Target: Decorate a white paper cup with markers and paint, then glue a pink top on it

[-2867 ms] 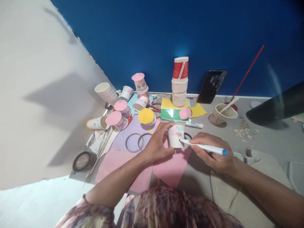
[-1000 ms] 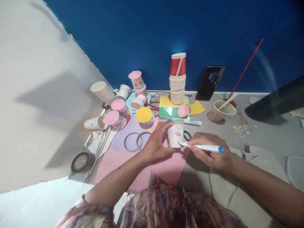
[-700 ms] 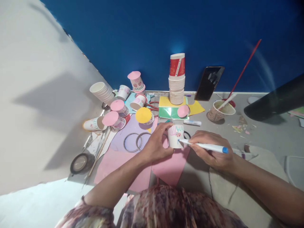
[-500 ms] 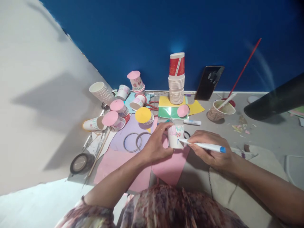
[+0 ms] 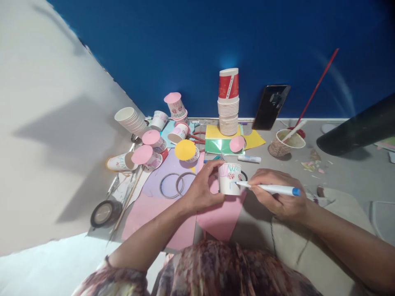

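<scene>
My left hand [image 5: 205,187] grips a white paper cup [image 5: 228,188] by its left side, thumb at the lower edge and fingers near the top. Green, pink and red drawings run round the upper part of the cup, with a small blue line below them. In my right hand [image 5: 276,193] is a white felt-tip pen [image 5: 284,190] with a blue end, its tip at the blue line on the cup. Under both hands lie sheets of pink paper [image 5: 160,220]. Beside them, two grey rings [image 5: 173,185] overlap on lilac paper [image 5: 154,176].
Decorated cups with pink tops [image 5: 146,154] and one with a yellow top [image 5: 185,150] stand left. Behind are a tall cup stack [image 5: 228,111], a phone [image 5: 271,107] leaning on the blue wall, and a glue cup [image 5: 279,148]. A black cylinder [image 5: 354,127] juts in from the right.
The pen tip has moved slightly right across the cup, and the blue line is longer. My right hand has shifted a little right; my left hand still holds the cup.
</scene>
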Motion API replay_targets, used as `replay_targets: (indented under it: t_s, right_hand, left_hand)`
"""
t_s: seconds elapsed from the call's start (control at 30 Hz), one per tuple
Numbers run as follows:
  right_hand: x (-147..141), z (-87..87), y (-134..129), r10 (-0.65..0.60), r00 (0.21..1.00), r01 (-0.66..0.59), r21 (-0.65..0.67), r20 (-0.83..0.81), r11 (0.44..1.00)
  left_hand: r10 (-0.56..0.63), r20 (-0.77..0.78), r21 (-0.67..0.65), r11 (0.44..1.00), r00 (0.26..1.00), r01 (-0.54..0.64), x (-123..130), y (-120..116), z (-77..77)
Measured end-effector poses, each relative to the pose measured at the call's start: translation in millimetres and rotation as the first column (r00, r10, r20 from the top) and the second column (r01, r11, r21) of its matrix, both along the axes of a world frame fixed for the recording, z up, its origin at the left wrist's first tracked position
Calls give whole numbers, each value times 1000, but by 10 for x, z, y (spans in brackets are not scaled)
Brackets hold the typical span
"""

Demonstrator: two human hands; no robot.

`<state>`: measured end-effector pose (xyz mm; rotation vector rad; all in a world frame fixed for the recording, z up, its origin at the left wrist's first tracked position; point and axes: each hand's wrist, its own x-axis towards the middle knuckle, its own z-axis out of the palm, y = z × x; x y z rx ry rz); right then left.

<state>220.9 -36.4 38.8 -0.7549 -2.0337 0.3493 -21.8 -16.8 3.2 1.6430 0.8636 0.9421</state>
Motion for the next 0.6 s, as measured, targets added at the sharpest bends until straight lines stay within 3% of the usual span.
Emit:
replay_targets:
  t_s: [0.27,0.6]
  right_hand:
    - [-65,-44,2,60,998,-60,12,-22,998]
    - [10,-6,-27,-38,999,38,2,2,999]
  left_hand:
    - [22,-106,121,993,994,-9,2,17,2]
    - [1,-21,33,999,1000,0,-3,-9,38]
